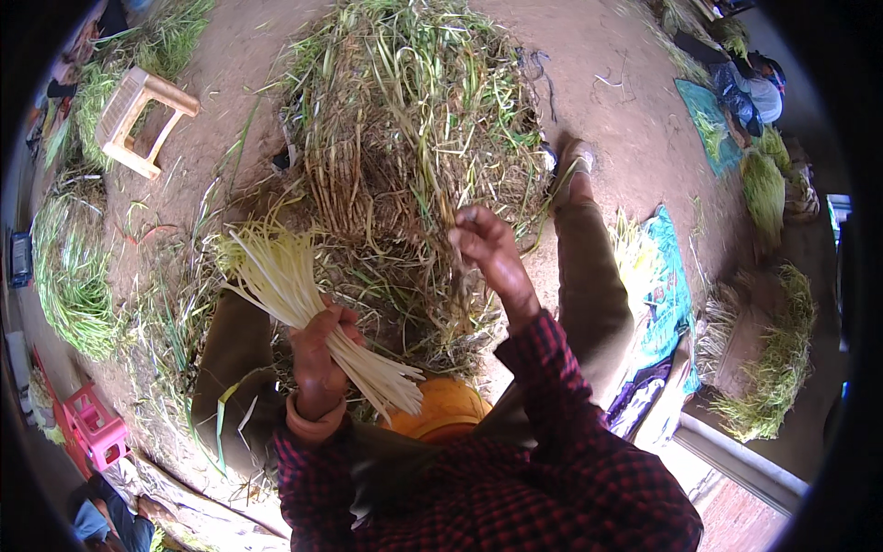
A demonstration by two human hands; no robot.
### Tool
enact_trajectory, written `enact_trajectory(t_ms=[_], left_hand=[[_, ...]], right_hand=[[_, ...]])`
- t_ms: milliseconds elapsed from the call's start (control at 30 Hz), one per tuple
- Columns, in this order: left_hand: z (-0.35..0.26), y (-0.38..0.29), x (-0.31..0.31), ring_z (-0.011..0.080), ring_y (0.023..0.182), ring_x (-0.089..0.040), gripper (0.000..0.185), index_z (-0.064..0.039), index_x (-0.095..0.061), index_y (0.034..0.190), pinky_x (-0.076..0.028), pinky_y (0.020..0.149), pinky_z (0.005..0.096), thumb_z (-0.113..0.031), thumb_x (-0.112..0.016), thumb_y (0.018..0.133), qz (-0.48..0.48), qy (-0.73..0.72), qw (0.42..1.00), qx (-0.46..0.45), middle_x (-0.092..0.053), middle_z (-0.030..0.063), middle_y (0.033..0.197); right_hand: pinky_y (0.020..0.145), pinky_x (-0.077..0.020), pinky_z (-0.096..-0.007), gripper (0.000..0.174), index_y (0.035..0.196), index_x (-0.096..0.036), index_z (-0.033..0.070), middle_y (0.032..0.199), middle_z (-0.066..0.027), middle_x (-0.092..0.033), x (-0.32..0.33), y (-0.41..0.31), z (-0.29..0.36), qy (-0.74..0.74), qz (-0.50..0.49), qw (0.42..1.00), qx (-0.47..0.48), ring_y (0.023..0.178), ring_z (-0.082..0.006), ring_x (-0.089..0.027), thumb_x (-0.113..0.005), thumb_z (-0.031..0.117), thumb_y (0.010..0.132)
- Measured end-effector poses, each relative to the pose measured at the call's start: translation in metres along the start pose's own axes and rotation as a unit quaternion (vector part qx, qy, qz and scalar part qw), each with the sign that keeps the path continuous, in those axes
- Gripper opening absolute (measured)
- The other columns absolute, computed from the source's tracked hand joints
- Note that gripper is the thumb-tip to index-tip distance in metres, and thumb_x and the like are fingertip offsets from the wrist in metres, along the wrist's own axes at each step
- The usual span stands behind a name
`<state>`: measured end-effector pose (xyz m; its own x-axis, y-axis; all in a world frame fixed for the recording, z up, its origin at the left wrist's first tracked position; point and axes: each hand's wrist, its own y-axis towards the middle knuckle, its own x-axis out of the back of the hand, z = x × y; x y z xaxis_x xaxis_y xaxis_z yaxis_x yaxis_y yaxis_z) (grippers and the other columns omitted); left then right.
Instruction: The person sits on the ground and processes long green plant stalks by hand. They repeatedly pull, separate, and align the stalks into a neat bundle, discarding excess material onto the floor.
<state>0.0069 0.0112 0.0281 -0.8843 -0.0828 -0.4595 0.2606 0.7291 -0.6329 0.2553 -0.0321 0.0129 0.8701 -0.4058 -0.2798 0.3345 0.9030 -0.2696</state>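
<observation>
My left hand is wrapped around a bundle of pale yellow-white stalks, which look like blanched chives. The bundle's leafy tips point up and left, and its cut-looking white ends fan out at the lower right. My right hand is raised at the near side of a large heap of green and withered stalks. Its thumb and fingers are curled beside some brown, dried strands. Whether the fingertips pinch these strands is not clear. Brown plant litter lies between my knees.
Beneath me is an orange-yellow seat or tub. Pale stalks rest on a teal sack to my right. A plastic stool stands at upper left, a pink stool at lower left. Another person sits at upper right.
</observation>
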Motion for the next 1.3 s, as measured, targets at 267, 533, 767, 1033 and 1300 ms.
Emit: enact_trajectory(t_ms=[267,533,767,1033,1300], left_hand=[[0.001,-0.002,-0.009,0.0146,0.052,-0.056,0.014,-0.005,-0.052,0.094,-0.048,0.047,0.0281,-0.005,-0.056,0.081,0.02,0.037,0.999,-0.025,-0.061,0.0106,0.072],[0.012,0.006,-0.004,0.0149,0.05,-0.055,0.015,-0.005,-0.054,0.092,-0.046,0.046,0.0266,-0.003,-0.059,0.078,0.035,0.06,0.997,-0.043,-0.062,0.0111,0.074],[0.02,0.011,-0.005,0.0148,0.05,-0.056,0.017,-0.004,-0.053,0.092,-0.047,0.045,0.0263,-0.002,-0.062,0.077,0.036,0.073,0.995,-0.052,-0.063,0.0129,0.076],[0.026,0.012,-0.008,0.0141,0.05,-0.056,0.015,-0.004,-0.054,0.089,-0.047,0.044,0.0254,-0.002,-0.063,0.077,0.056,0.089,0.994,-0.04,-0.063,0.0124,0.075],[0.037,0.017,-0.015,0.0139,0.046,-0.055,0.019,-0.002,-0.055,0.086,-0.045,0.042,0.0238,0.0,-0.068,0.073,0.033,0.129,0.991,-0.029,-0.063,0.0107,0.073]], right_hand=[[0.062,-0.0519,-0.0339,0.03,0.103,-0.054,0.003,0.084,-0.0145,-0.065,-0.012,-0.065,-0.04,-0.443,0.011,0.896,0.034,0.068,-0.0241,-0.064,-0.067,0.017,0.079],[0.061,-0.0511,-0.0333,0.028,0.103,-0.054,0.002,0.082,-0.0142,-0.064,-0.015,-0.082,-0.068,-0.423,-0.032,0.899,0.111,0.069,-0.0234,-0.064,-0.065,0.013,0.079],[0.05,-0.0443,-0.0239,0.019,0.097,-0.052,0.006,0.082,-0.0036,-0.059,-0.023,-0.114,-0.047,-0.078,-0.081,0.979,0.17,0.062,-0.009,-0.056,-0.063,0.004,0.082],[0.052,-0.0382,-0.0212,0.013,0.094,-0.052,0.009,0.08,-0.001,-0.059,-0.01,-0.113,-0.093,0.096,-0.131,0.978,-0.128,0.063,-0.0068,-0.049,-0.06,0.01,0.085],[0.058,-0.0417,-0.0202,0.017,0.098,-0.053,0.009,0.078,0.0037,-0.054,-0.021,-0.123,-0.109,0.103,-0.022,0.985,-0.138,0.069,-0.0047,-0.05,-0.062,0.006,0.084]])
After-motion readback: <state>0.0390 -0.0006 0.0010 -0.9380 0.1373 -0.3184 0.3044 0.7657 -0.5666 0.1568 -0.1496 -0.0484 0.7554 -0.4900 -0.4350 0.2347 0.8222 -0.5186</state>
